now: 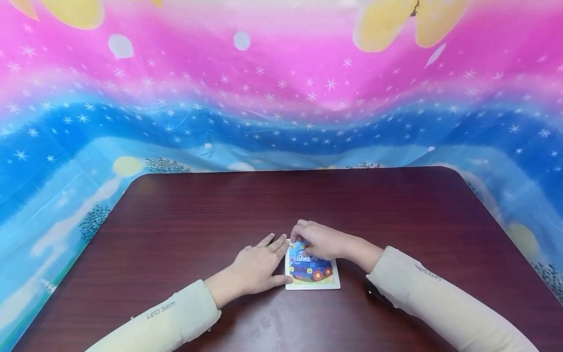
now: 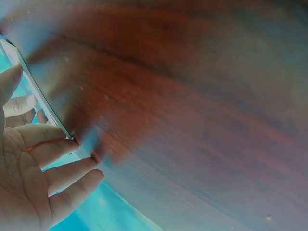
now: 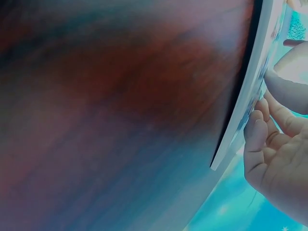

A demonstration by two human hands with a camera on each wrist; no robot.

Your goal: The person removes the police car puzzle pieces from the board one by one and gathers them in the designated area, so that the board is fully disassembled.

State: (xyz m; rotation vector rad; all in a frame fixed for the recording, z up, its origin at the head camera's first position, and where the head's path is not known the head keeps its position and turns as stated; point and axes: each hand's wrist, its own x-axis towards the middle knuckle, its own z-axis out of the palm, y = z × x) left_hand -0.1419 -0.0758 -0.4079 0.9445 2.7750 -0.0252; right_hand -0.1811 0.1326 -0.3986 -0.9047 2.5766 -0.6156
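Note:
A small square picture board (image 1: 313,274) with a white border lies flat on the table. Its picture shows a blue cartoon car with red and yellow wheels. My left hand (image 1: 256,268) lies at the board's left side, fingers spread, with the thumb and a fingertip touching the border. In the left wrist view, those fingers (image 2: 72,178) are stretched out along the board's edge. Over the upper right part of the picture is my right hand (image 1: 323,240), its fingers curled down to the surface. The right wrist view shows these curled fingers (image 3: 255,132) against the board; whether they pinch something is hidden.
The dark red-brown wooden table (image 1: 211,205) extends around the board on every side. Behind it and along its sides hangs a pink and blue cloth (image 1: 281,107) with snowflakes. Pale sleeves (image 1: 162,313) cover both forearms.

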